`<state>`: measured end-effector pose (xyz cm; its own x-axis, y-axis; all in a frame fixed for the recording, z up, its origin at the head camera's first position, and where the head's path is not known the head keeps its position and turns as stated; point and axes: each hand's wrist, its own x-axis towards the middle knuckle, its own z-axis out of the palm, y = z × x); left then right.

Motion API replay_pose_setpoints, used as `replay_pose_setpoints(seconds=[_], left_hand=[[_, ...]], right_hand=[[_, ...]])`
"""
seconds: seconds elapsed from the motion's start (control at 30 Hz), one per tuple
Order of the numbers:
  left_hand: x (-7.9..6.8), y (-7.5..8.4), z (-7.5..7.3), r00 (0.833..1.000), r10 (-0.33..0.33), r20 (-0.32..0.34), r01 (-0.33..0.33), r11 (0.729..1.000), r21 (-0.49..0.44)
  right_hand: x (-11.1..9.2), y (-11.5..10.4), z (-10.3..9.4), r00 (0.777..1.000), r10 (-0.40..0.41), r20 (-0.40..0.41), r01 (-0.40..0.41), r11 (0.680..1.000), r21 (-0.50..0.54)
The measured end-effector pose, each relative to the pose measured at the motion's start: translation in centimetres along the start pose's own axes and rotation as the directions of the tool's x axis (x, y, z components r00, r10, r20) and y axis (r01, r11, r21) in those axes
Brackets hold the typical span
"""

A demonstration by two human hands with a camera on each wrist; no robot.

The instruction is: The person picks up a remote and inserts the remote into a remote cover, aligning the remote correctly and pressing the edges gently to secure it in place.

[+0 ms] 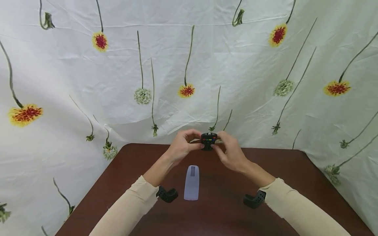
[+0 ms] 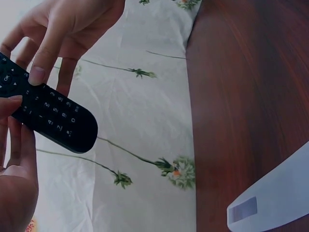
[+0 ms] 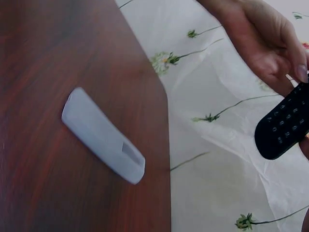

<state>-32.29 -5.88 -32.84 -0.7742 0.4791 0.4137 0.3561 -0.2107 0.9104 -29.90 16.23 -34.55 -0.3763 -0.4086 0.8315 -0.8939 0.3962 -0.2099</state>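
as we hold the black remote point(image 1: 208, 140) up by the far edge of the dark red-brown surface point(image 1: 224, 203), its keys turned towards us, our left hand point(image 1: 181, 146) pinches one side between thumb and fingers while our right hand point(image 1: 232, 152) pinches the other. nearer to us, a pale elongated piece point(image 1: 191, 186) with a small darker rectangle lies on the surface, and beyond hangs a white flowered cloth point(image 1: 236, 65).
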Motion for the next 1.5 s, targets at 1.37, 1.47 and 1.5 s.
replay_pose_setpoints(seconds=[1.37, 1.47, 1.5], left_hand=[[-1.7, 1.7, 2.8, 0.844, -0.52, -0.134, 0.4, 0.775, -0.488], [-1.6, 1.7, 2.9, 0.852, -0.512, -0.112, 0.401, 0.774, -0.49], [-1.6, 1.7, 2.9, 0.852, -0.512, -0.109, 0.402, 0.773, -0.49]], right_hand=[[-0.1, 2.1, 0.3, 0.894, -0.448, 0.011, 0.433, 0.856, -0.281], [-0.2, 2.0, 0.2, 0.891, -0.452, 0.043, 0.447, 0.856, -0.259], [-0.2, 2.0, 0.2, 0.891, -0.451, 0.057, 0.45, 0.856, -0.255]])
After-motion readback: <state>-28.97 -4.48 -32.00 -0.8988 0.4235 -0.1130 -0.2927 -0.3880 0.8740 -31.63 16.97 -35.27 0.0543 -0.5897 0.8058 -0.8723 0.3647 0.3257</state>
